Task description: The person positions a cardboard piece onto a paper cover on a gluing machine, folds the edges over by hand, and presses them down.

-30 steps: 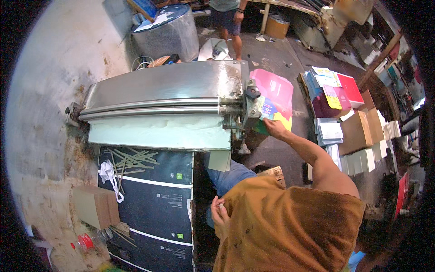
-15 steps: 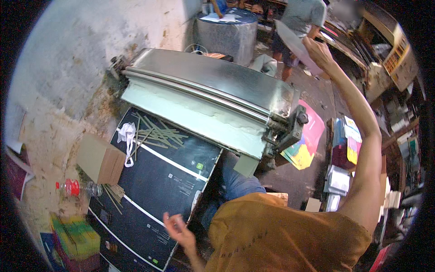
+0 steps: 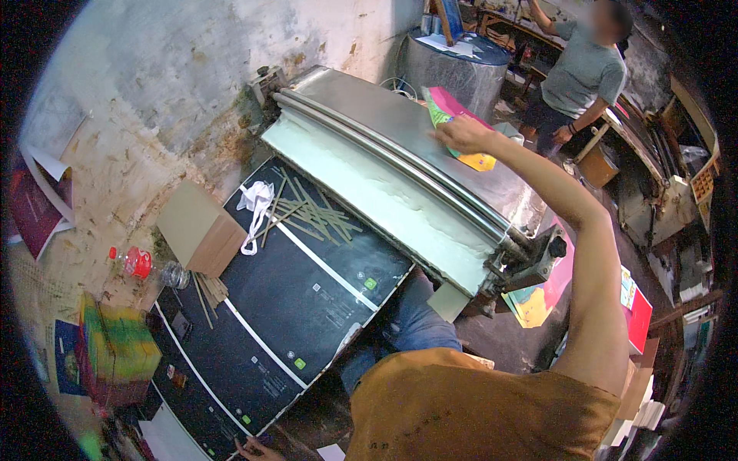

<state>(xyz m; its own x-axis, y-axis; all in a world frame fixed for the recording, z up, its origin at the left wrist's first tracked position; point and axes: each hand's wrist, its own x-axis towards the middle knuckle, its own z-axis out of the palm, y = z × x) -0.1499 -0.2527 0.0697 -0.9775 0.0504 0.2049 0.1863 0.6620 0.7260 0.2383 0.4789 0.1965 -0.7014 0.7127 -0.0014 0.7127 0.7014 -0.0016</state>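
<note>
The right hand [image 3: 463, 135] has swung in from the air beyond the roller machine [image 3: 361, 100] and is now over its metal hood. The printed sheet [image 3: 453, 100] has come with it: half a second ago its pale side faced the camera, and now pink, green and yellow print shows. So the sheet is above the machine, behind its rollers [image 3: 400, 177]; whether it touches the hood I cannot tell. The right grip is pinched on the sheet's near edge. The left hand [image 3: 257, 450] has dropped to the near edge of the surface, well in front of the machine; whether its grip holds anything is unclear.

The dark surface [image 3: 300, 280] extends before the machine, carrying scattered card strips [image 3: 307, 215] and a white plastic bag [image 3: 257, 197]. Farther left of the machine are a brown board stack [image 3: 201, 227] and a red-labelled bottle [image 3: 138, 262]. More printed sheets [image 3: 530, 307] lie past the machine's right end. Behind it stand a drum [image 3: 453, 81] and a person in grey [image 3: 584, 73].
</note>
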